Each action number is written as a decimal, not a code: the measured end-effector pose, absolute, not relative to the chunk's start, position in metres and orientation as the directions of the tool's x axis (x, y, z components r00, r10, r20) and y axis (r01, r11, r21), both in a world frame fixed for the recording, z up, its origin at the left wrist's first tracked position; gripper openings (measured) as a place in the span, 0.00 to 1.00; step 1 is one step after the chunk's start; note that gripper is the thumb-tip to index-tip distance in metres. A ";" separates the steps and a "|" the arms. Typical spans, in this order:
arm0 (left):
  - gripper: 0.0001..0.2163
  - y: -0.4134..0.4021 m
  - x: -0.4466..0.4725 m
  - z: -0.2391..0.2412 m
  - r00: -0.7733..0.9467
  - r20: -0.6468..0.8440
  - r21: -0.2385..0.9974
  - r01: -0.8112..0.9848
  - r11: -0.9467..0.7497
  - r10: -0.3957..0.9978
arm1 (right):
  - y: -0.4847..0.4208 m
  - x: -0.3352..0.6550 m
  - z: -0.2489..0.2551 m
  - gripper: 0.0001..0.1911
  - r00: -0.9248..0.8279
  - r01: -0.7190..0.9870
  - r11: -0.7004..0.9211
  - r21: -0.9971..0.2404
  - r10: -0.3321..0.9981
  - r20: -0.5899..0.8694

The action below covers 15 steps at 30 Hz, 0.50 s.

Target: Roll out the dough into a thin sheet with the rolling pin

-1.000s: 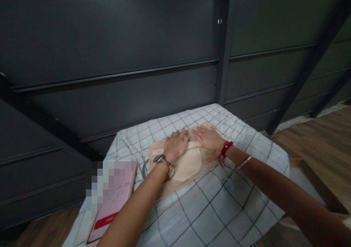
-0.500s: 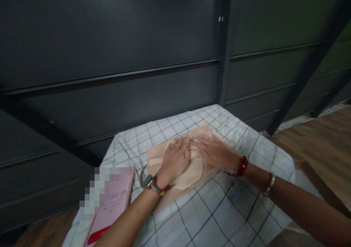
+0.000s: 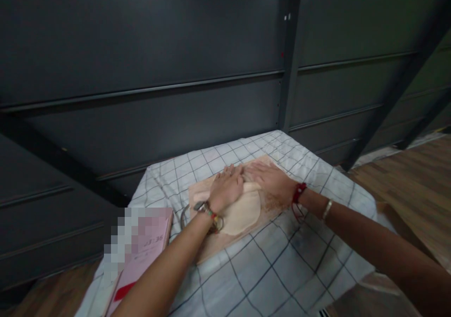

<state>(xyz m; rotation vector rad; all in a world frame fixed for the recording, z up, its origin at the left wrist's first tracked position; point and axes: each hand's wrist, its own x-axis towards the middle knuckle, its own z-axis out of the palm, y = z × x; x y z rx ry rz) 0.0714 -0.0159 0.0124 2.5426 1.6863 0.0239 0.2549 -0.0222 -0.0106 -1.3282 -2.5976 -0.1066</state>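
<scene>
A flat round of pale dough [image 3: 243,213] lies on a wooden board [image 3: 220,246] on the checked cloth. A pale rolling pin [image 3: 199,196] lies across the far part of the dough, mostly hidden under my palms. My left hand [image 3: 227,188] rests flat on the pin's left half, fingers stretched forward; it wears a watch and a bead bracelet. My right hand [image 3: 273,181] lies flat on the pin's right half, fingers extended, with a red thread and a bangle at the wrist. The two hands nearly touch.
A white checked cloth [image 3: 282,270] covers the small table. A pink phone [image 3: 148,246] with a timer display lies at the near left edge. Dark metal panels and a post [image 3: 291,73] stand right behind the table. Wooden floor shows at the right.
Both hands drew back toward me over the dough half a second ago, then slid forward again with the rolling pin. The timer on the phone advanced by one second.
</scene>
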 end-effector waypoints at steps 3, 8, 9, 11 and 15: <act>0.26 -0.011 0.074 0.015 0.367 -0.075 0.078 0.929 -0.362 0.927 | -0.015 0.254 -0.010 0.23 -0.417 0.896 0.437 -0.076 0.888 0.194; 0.26 -0.034 0.069 0.015 0.466 -0.034 0.088 0.882 -0.462 0.884 | -0.037 0.261 -0.016 0.24 -0.601 0.759 0.648 -0.066 0.736 0.310; 0.26 -0.033 0.070 0.016 0.457 -0.033 0.097 0.887 -0.452 0.889 | -0.035 0.261 -0.016 0.24 -0.608 0.754 0.653 -0.073 0.735 0.301; 0.26 -0.025 0.072 0.019 0.413 -0.030 0.123 0.905 -0.407 0.910 | -0.022 0.260 -0.012 0.24 -0.608 0.759 0.645 -0.091 0.752 0.256; 0.26 -0.019 0.075 0.023 0.414 -0.033 0.147 0.902 -0.406 0.910 | -0.003 0.260 -0.008 0.23 -0.589 0.768 0.625 -0.137 0.774 0.231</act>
